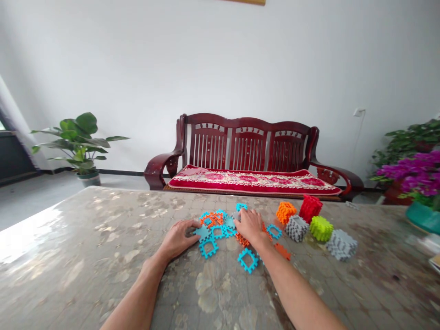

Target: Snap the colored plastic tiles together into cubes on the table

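Note:
My left hand (179, 237) is closed on the edge of a solid blue tile (203, 233) at the left of a loose spread of notched pieces. Blue frame pieces (208, 248) and orange pieces (218, 217) lie flat and partly overlapping between my hands. Over the right part of the spread reaches my right hand (250, 222), palm down; its fingertips are at the pieces and what they hold, if anything, is hidden. Nearer to me is another blue frame (247, 260), with an orange tile (282, 251) to its right.
Stacked blocks stand right of the pieces: orange (286, 212), red (310, 208), two grey (341, 245) and lime green (321, 228). A teal flowerpot (422, 217) is at the table's (103, 256) right edge. Behind the table stands a wooden bench (247, 142).

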The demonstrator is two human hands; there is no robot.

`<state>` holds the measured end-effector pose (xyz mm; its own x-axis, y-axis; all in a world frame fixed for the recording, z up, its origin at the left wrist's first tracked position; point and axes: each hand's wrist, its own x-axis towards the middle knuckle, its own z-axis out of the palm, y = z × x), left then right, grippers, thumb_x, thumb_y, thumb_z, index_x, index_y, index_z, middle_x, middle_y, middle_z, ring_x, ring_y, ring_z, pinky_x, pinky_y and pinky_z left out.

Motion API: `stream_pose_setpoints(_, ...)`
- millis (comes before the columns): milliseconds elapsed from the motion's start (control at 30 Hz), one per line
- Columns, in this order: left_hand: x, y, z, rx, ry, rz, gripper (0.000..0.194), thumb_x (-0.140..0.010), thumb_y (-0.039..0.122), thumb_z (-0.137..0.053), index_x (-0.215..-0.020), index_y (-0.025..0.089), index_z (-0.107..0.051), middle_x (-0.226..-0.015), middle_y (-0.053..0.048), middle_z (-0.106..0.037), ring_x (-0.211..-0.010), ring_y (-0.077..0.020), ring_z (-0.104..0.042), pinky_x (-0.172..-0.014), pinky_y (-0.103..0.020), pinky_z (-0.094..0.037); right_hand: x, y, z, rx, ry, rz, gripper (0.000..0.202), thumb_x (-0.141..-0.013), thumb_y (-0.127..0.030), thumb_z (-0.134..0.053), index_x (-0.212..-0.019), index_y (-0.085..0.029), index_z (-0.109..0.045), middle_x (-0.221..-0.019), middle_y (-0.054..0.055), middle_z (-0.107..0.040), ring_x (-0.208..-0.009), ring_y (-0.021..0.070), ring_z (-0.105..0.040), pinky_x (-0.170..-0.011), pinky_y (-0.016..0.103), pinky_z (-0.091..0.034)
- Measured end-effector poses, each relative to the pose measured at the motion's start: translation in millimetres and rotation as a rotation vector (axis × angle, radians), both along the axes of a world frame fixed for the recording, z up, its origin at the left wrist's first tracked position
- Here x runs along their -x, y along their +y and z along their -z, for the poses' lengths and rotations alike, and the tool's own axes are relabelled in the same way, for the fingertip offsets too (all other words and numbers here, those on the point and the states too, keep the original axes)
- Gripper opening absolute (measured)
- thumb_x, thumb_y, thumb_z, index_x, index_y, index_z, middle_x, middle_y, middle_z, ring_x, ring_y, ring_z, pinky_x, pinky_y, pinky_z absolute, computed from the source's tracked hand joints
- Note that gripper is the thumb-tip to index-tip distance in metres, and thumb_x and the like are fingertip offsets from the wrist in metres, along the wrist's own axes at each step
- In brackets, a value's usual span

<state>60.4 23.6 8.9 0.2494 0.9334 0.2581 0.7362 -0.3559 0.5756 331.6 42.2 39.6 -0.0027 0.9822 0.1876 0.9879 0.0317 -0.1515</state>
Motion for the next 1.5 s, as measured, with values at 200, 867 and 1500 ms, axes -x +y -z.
stream_pose_setpoints(200, 0.2, -1.7, -4.4, 0.022, 0.002, 0.040, 0.040, -0.071, 0.035, -0.073, -0.110, 0.024, -0.072, -0.115, -0.004, -0.075, -0.108, -0.0233, -0.068, -0.102, -0.036, -0.049, -2.2, -1.0, 5.8, -0.079, 0.049, -0.034, 0.027, -0.084, -0.030, -0.063, -0.110, -0.021, -0.066, -0.104, 0.010, -0.073, -0.104, 0.0274, -0.063, -0.090, 0.038, -0.042)
stream_pose_setpoints(867, 11.1, 16.9, 19.2, -0.043, -0.038, 0.038, 0.042, -0.073, 0.048, -0.069, -0.108, 0.026, -0.074, -0.113, -0.003, -0.076, -0.107, -0.0270, -0.068, -0.101, -0.039, -0.050, -169.4, -65.3, -6.6, -0.627, 0.195, 0.292, 0.043, -0.079, -0.042, -0.065, -0.115, -0.018, -0.065, -0.106, 0.011, -0.074, -0.096, 0.0272, -0.064, -0.087, 0.038, -0.044)
stream_pose_setpoints(1500, 8.2, 10.8, 9.0, -0.043, 0.001, 0.021, 0.047, -0.069, 0.049, -0.071, -0.109, 0.025, -0.074, -0.113, -0.004, -0.076, -0.106, -0.0279, -0.069, -0.099, -0.039, -0.052, -164.6, -65.1, 11.7, -0.729, 0.180, 0.294, 0.058, -0.084, -0.047, -0.057, -0.130, -0.013, -0.055, -0.122, 0.018, -0.065, -0.111, 0.0316, -0.058, -0.095, 0.043, -0.042)
